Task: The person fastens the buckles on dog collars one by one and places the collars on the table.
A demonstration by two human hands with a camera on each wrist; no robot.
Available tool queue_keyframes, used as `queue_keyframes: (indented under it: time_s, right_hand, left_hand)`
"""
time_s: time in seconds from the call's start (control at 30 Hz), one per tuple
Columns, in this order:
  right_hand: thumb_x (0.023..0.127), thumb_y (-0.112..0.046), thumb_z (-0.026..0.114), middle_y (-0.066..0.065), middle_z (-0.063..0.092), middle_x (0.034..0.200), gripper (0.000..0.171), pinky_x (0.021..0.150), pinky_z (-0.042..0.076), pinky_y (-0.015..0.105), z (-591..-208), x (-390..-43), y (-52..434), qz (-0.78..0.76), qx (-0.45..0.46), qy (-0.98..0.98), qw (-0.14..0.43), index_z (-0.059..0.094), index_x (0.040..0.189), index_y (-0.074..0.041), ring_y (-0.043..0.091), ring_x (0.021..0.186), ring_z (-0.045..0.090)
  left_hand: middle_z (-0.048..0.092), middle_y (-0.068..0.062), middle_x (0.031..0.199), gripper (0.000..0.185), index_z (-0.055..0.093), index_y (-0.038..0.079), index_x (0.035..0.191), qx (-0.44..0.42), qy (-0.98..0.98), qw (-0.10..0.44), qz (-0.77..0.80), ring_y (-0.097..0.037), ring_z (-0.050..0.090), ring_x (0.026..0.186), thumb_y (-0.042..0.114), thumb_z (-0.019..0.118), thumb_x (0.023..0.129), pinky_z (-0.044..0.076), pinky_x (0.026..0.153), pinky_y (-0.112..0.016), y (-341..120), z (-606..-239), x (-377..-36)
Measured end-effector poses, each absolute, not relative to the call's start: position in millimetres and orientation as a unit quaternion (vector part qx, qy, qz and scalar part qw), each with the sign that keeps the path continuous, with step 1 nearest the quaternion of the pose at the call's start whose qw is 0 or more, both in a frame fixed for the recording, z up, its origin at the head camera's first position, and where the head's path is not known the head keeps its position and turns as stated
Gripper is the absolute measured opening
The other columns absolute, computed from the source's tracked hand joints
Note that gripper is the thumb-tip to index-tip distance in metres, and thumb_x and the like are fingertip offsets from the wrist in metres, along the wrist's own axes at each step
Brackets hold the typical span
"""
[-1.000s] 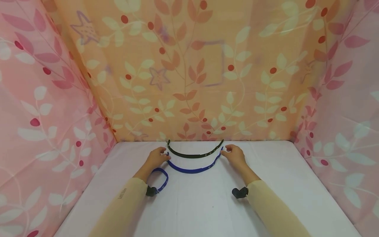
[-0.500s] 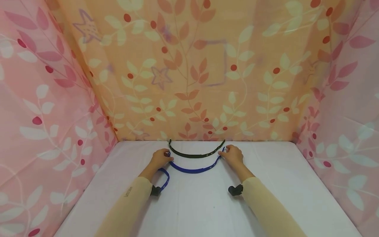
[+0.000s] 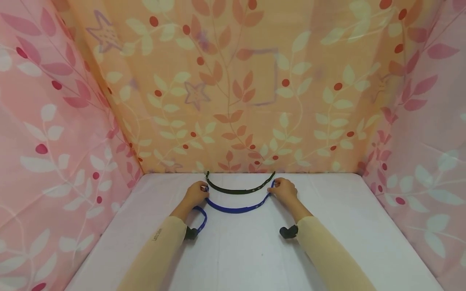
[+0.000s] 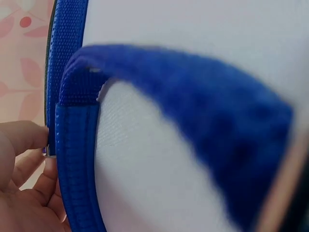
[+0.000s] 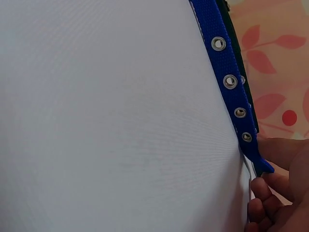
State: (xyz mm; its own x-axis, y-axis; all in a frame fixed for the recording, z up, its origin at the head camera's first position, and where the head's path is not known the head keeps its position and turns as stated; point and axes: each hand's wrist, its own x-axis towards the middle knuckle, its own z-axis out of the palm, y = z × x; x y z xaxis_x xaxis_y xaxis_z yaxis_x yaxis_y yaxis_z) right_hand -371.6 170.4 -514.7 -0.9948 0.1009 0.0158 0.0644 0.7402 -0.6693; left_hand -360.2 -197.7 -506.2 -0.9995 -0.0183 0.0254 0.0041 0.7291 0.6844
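The white table [image 3: 327,226] holds a blue belt [image 3: 236,208] lying sideways in a curve, just in front of a dark belt [image 3: 236,190]. The left hand [image 3: 194,194] pinches one end, the right hand [image 3: 285,190] pinches the other.

blue strap [image 4: 212,125] blurred near left wrist camera, buckle end hidden by fingers [image 3: 202,188]
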Motion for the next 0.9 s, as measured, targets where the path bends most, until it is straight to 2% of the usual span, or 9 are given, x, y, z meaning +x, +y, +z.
queue_keyframes:
  time_s: [0.17,0.27,0.43,0.6,0.73,0.9]
  right_hand:
    - [0.087,-0.024,0.08,0.011,0.075,0.11,0.05,0.099,0.037,0.056,-522,-372,170,0.398,-0.032,-0.915,0.059,0.065,0.13,-0.004,0.034,0.11,0.065]
    - [0.088,-0.019,0.079,0.01,0.075,0.104,0.044,0.096,0.043,0.051,-523,-370,170,0.436,-0.038,-0.896,0.081,0.067,0.127,-0.004,0.031,0.104,0.067]
    - [0.089,-0.011,0.078,0.014,0.07,0.101,0.038,0.078,0.053,0.033,-521,-365,172,0.508,-0.052,-0.852,0.113,0.067,0.124,0.0,0.027,0.096,0.065]
    - [0.092,-0.012,0.077,0.016,0.069,0.105,0.034,0.069,0.051,0.018,-519,-357,177,0.559,-0.051,-0.82,0.116,0.066,0.121,0.002,0.022,0.095,0.064]
    - [0.094,-0.017,0.076,0.018,0.071,0.106,0.033,0.067,0.05,0.017,-516,-349,180,0.583,-0.037,-0.804,0.112,0.064,0.118,0.002,0.015,0.09,0.063]
    - [0.095,-0.025,0.076,0.017,0.076,0.107,0.035,0.067,0.05,0.023,-509,-338,184,0.612,-0.004,-0.784,0.106,0.061,0.114,-0.001,0.008,0.087,0.068]
  left_hand:
    - [0.065,-0.015,0.097,0.033,0.066,0.0,0.121,-0.002,-0.923,0.047,-0.382,-0.026,0.059,0.087,0.003,0.071,0.088,0.05,0.076,-0.035,-197,-505,-358]
    - [0.064,-0.014,0.098,0.031,0.066,0.002,0.121,-0.003,-0.919,0.056,-0.391,-0.025,0.057,0.087,0.002,0.071,0.09,0.049,0.074,-0.033,-194,-503,-354]
    - [0.063,-0.012,0.098,0.032,0.065,0.005,0.121,-0.009,-0.902,0.067,-0.427,-0.024,0.058,0.089,0.0,0.069,0.09,0.049,0.075,-0.031,-191,-496,-349]
    - [0.066,-0.008,0.097,0.032,0.066,0.007,0.121,-0.034,-0.895,0.081,-0.437,-0.023,0.06,0.092,0.002,0.07,0.09,0.048,0.081,-0.032,-196,-491,-348]
    - [0.069,-0.009,0.102,0.034,0.068,0.004,0.126,-0.059,-0.899,0.076,-0.428,-0.026,0.064,0.099,0.005,0.071,0.092,0.051,0.088,-0.037,-201,-486,-342]
    - [0.072,-0.01,0.106,0.036,0.068,0.001,0.129,-0.074,-0.901,0.064,-0.422,-0.028,0.066,0.105,0.007,0.072,0.094,0.054,0.089,-0.039,-203,-480,-330]
